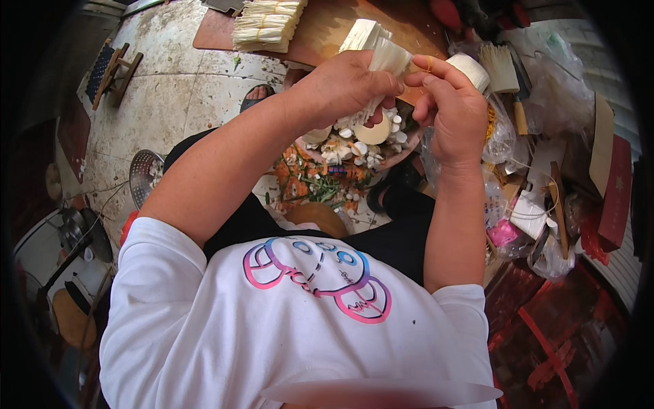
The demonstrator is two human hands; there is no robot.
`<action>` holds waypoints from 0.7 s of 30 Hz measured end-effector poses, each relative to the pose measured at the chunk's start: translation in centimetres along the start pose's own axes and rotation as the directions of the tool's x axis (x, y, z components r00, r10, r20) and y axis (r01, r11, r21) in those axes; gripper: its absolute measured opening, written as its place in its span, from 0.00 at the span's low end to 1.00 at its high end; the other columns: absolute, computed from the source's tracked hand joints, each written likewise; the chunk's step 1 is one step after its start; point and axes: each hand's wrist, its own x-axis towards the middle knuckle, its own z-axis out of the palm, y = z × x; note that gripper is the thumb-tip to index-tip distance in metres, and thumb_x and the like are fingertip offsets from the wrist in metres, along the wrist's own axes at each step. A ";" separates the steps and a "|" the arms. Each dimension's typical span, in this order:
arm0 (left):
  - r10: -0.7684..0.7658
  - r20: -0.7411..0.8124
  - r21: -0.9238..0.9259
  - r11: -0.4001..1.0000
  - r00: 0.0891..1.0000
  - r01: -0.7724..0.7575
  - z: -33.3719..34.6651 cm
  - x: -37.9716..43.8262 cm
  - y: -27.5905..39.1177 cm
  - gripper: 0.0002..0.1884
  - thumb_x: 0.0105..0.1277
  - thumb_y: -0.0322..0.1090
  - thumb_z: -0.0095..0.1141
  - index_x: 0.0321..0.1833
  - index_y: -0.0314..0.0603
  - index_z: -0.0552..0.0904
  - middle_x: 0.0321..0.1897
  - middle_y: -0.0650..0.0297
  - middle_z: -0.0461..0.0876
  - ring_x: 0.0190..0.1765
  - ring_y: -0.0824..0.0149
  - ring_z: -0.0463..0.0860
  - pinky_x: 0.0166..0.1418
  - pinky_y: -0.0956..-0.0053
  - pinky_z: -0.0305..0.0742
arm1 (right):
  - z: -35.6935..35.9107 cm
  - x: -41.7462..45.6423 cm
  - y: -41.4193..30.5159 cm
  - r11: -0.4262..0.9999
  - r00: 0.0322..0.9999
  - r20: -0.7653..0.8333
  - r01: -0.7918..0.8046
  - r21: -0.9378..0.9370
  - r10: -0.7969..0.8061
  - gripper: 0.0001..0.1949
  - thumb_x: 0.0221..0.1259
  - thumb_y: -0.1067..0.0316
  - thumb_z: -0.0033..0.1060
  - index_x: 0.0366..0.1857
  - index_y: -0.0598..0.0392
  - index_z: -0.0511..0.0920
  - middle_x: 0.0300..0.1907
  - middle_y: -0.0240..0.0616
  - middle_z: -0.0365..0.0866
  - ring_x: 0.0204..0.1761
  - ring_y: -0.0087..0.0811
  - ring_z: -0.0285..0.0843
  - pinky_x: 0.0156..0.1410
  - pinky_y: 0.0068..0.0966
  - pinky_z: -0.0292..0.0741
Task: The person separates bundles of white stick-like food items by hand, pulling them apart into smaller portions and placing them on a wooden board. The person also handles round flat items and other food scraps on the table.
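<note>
My left hand is closed around a bundle of thin white strips, apparently cut vegetable or mushroom. Close beside it, the bent fingers of my right hand hold a thin yellow rubber band, looped at the index fingertip. Another loose stack of white strips lies on the wooden board just beyond. Below my hands stands a basin of white round slices and scraps, partly hidden by my left hand.
Banded bundles of strips sit at the board's far left. A knife with a wooden handle and plastic bags are on the right. Orange and green peelings litter the floor. A metal colander stands left, near a wooden stool.
</note>
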 end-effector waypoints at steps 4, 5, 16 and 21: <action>0.002 0.001 -0.061 0.998 1.000 -0.002 -0.2 -0.1 0.1 0.12 0.62 0.37 0.56 0.40 0.34 0.79 0.28 0.61 0.79 0.27 0.70 0.79 0.32 0.73 0.76 | -0.8 0.1 -0.2 1.000 1.000 -0.012 0.005 -0.006 -0.005 0.13 0.70 0.68 0.52 0.51 0.60 0.82 0.29 0.36 0.84 0.18 0.14 0.70 0.22 0.11 0.66; -0.007 0.015 -0.050 0.999 1.000 0.008 -0.2 -0.2 0.3 0.11 0.63 0.38 0.56 0.39 0.35 0.78 0.27 0.62 0.79 0.26 0.71 0.79 0.32 0.74 0.75 | -1.2 0.2 0.1 1.000 1.000 0.008 0.013 0.000 -0.013 0.13 0.70 0.69 0.51 0.52 0.60 0.82 0.29 0.36 0.84 0.17 0.14 0.70 0.22 0.11 0.65; 0.052 0.106 0.081 0.995 0.993 -0.061 -0.5 0.0 -0.3 0.15 0.65 0.43 0.59 0.39 0.35 0.79 0.26 0.64 0.77 0.24 0.72 0.77 0.31 0.74 0.76 | -0.8 -0.5 -0.2 0.987 0.981 0.190 -0.002 -0.164 0.034 0.32 0.55 0.65 0.76 0.66 0.52 0.72 0.42 0.40 0.84 0.27 0.15 0.77 0.29 0.12 0.73; 0.087 0.056 0.588 0.802 0.995 -0.103 -0.4 0.7 -1.6 0.18 0.65 0.46 0.60 0.42 0.33 0.80 0.31 0.53 0.84 0.34 0.56 0.85 0.41 0.65 0.80 | -0.4 -0.8 0.6 0.982 0.974 0.226 0.033 -0.187 0.011 0.35 0.52 0.67 0.77 0.66 0.52 0.70 0.52 0.43 0.80 0.37 0.19 0.80 0.40 0.16 0.78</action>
